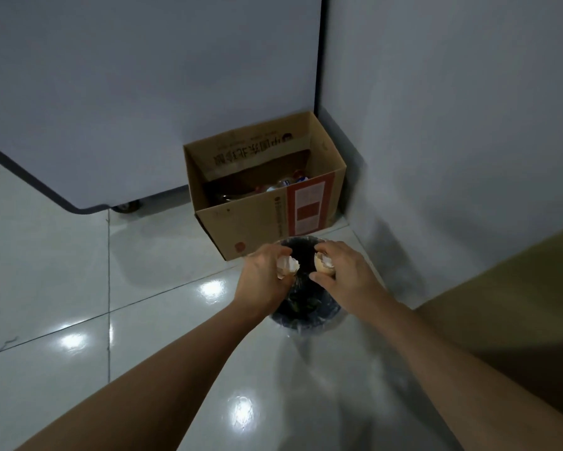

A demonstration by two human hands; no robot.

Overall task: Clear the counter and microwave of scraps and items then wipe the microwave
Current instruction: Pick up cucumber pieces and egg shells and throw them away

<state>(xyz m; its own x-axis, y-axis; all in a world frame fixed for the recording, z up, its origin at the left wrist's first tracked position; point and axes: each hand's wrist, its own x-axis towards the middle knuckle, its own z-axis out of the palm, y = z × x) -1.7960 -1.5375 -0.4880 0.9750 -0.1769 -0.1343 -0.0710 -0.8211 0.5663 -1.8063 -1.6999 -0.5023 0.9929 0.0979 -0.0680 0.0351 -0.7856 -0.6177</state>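
Both my hands hover over a small round bin [325,315] lined with a black bag, standing on the tiled floor. My left hand [265,271] grips broken eggshell pieces [286,265], pale inside and tan outside. My right hand [342,266] holds another eggshell half [324,265] between thumb and fingers. Both shells sit just above the bin's opening, a short gap apart. Dark scraps lie in the bottom of the bin. Neither the microwave nor the counter is in view.
An open cardboard box [260,222] with bottles inside stands behind the bin in the corner. A large white appliance on a castor wheel [127,206] fills the left. A wall runs along the right, and a brown surface [517,288] juts in at lower right.
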